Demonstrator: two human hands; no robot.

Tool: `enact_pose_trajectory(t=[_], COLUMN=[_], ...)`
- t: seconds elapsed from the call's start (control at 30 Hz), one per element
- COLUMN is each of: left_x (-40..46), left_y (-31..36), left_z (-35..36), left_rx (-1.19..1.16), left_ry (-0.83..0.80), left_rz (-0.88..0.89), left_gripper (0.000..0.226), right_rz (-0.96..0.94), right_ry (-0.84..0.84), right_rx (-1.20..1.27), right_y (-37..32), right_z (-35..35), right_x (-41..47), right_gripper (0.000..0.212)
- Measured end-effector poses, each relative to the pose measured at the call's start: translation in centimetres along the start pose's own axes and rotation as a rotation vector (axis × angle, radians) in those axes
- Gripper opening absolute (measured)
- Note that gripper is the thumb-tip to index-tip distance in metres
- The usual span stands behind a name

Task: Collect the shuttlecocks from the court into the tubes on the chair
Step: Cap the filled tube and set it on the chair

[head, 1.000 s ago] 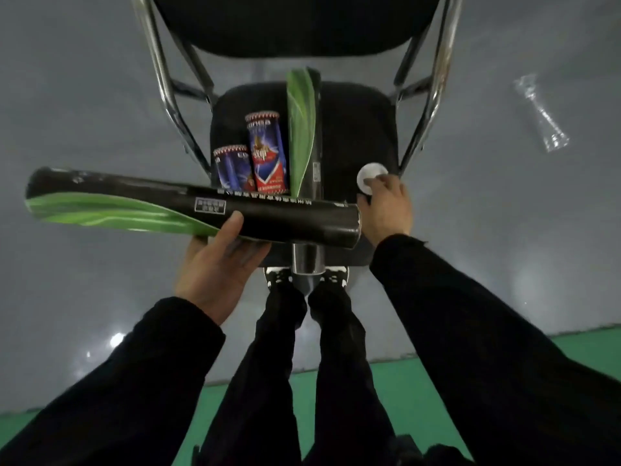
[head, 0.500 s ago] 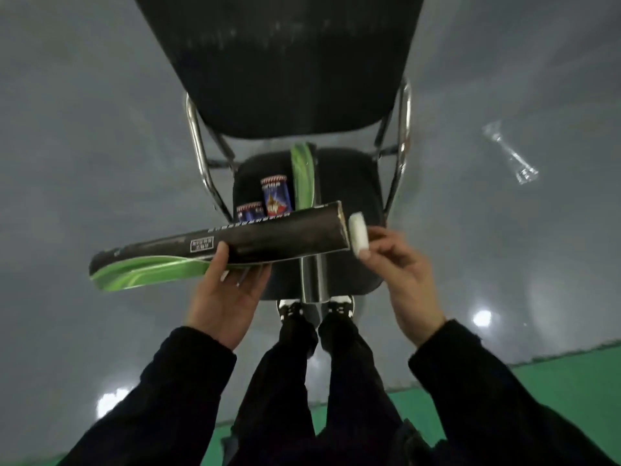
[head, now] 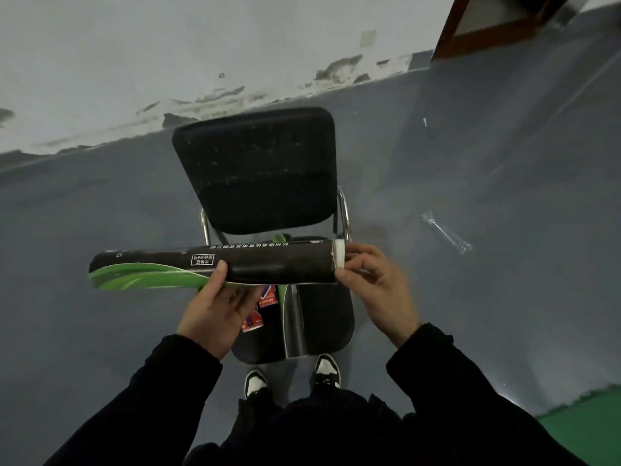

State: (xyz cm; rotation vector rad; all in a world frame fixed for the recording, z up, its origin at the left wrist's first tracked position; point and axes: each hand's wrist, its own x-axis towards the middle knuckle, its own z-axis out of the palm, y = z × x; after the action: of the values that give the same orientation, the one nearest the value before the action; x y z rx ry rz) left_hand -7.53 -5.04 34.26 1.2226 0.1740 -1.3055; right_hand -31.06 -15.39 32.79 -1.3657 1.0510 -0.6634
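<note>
two hands working one black-green tube (head: 255, 265), lying level across frame centre above chair (head: 322, 317). your left hand (head: 215, 311) is cradling it from below at 7 o'clock, thumb curled over top, steadying it for capping. your right hand (head: 376, 284) is pinching white cap (head: 339, 258) against tube's 3 o'clock end, likely closing it. spare tubes (head: 292, 317) are lying on seat at 6 o'clock. no shuttlecocks visible; clear wrapper (head: 445, 232) is lying on floor at 2 o'clock.

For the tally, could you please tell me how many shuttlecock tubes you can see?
4: one black-green tube held in both hands, one black-green and two red-blue tubes on the chair seat, partly hidden.
</note>
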Motion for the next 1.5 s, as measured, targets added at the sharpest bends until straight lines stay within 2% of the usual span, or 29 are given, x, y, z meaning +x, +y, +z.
enact_pose_trajectory(t=[0.23,0.33,0.47,0.57,0.7,0.73,0.83,0.97,1.07,1.2,1.37,1.5], left_x=[-0.5,-0.6,-0.6,-0.8,-1.1,-1.2,-1.7,-2.3,-2.7,-3.2,-3.8,-4.1], left_y=[1.4,1.8,2.0,1.9,1.7,1.6,1.2,0.6,0.2,0.0,0.0,0.0], left_z=[0.4,0.4,0.2,-0.1,-0.3,-0.2,0.2,1.1,1.8,2.5,2.8,2.7], left_rx=[0.009,-0.02,-0.03,-0.041,-0.037,-0.04,-0.067,-0.097,-0.118,-0.111,-0.081,-0.063], left_ry=[-0.037,-0.052,-0.051,-0.058,-0.052,-0.048,-0.035,-0.046,-0.056,-0.085,-0.083,-0.081], left_rz=[-0.012,0.006,0.031,0.028,0.017,0.006,-0.01,-0.016,-0.027,-0.032,-0.02,-0.002], left_gripper=[0.053,0.054,0.06,0.055,0.052,0.05,0.038,0.034,0.047,0.051,0.046,0.052], right_rz=[-0.146,-0.215,-0.211,-0.19,-0.159,-0.165,-0.231,-0.297,-0.279,-0.361,-0.427,-0.448], right_ry=[-0.115,-0.09,-0.119,-0.14,-0.095,-0.098,-0.081,0.015,0.038,0.125,0.113,0.069], right_rx=[-0.315,-0.356,-0.383,-0.336,-0.191,-0.182,-0.22,-0.134,-0.038,-0.084,-0.146,-0.242], right_y=[-1.9,-2.1,-2.0,-1.9,-1.8,-1.7,-1.8,-1.9,-2.1,-2.2,-1.9,-1.8], right_z=[-0.5,-0.1,-0.1,0.0,0.3,0.5,1.4,2.3,3.1,3.2,2.6,2.0], right_x=[0.5,0.7,0.8,0.6,0.0,-0.2,-0.6,-0.5,-0.7,-1.0,-1.2,-1.5], right_gripper=[0.018,0.017,0.014,0.002,0.051,0.057,0.048,0.041,0.036,0.041,0.039,0.057])
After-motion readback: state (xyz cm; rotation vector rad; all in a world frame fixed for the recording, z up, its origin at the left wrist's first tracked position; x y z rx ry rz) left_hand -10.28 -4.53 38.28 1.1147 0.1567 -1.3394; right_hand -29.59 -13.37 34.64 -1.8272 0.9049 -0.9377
